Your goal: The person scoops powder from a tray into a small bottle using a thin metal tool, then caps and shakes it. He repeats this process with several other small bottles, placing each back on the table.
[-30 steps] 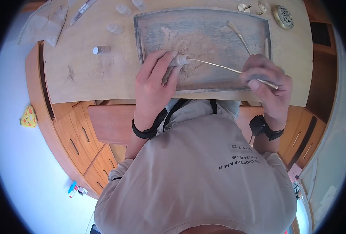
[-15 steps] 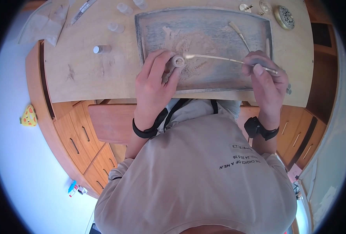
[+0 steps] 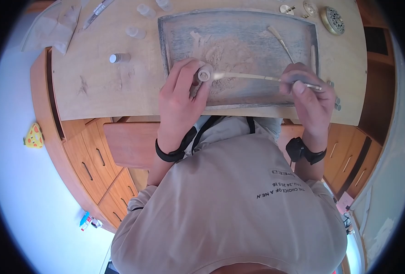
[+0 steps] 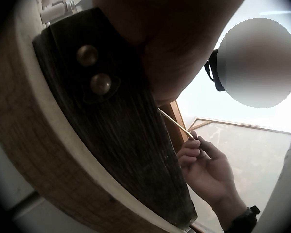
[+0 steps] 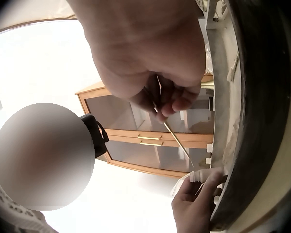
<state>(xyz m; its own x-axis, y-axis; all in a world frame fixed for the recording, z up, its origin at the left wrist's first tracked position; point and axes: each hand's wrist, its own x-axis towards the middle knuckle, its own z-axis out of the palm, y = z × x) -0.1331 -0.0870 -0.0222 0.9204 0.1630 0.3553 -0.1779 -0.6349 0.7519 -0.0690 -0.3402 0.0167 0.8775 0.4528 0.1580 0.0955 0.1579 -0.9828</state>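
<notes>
In the head view my left hand (image 3: pixel 180 93) grips a small clear bottle (image 3: pixel 205 74), its uncapped mouth facing up toward the camera. My right hand (image 3: pixel 310 93) pinches a slim brass spoon (image 3: pixel 250 76) between thumb and fingers. The spoon reaches left across the tray, its blurred tip right beside the bottle's mouth. Both hands are over a worn grey-blue wooden tray (image 3: pixel 239 103). Brown powder (image 3: pixel 227 57) lies heaped and scattered in it. The right wrist view shows the spoon's thin shaft (image 5: pixel 177 138) pointing down at the bottle.
A second brass tool (image 3: pixel 280 42) leans in the tray's right side. Left of the tray stand several small bottles (image 3: pixel 135 32), one with a silver cap (image 3: pixel 115 58), near a marker (image 3: pixel 95 14) and a plastic bag (image 3: pixel 56 25). A round brass pierced lid (image 3: pixel 333 20) lies back right.
The bottle has turned from lying sideways to mouth up. The spoon tip was at the bottle's mouth, showed pale and clear of it half a second ago, and has come back close.
</notes>
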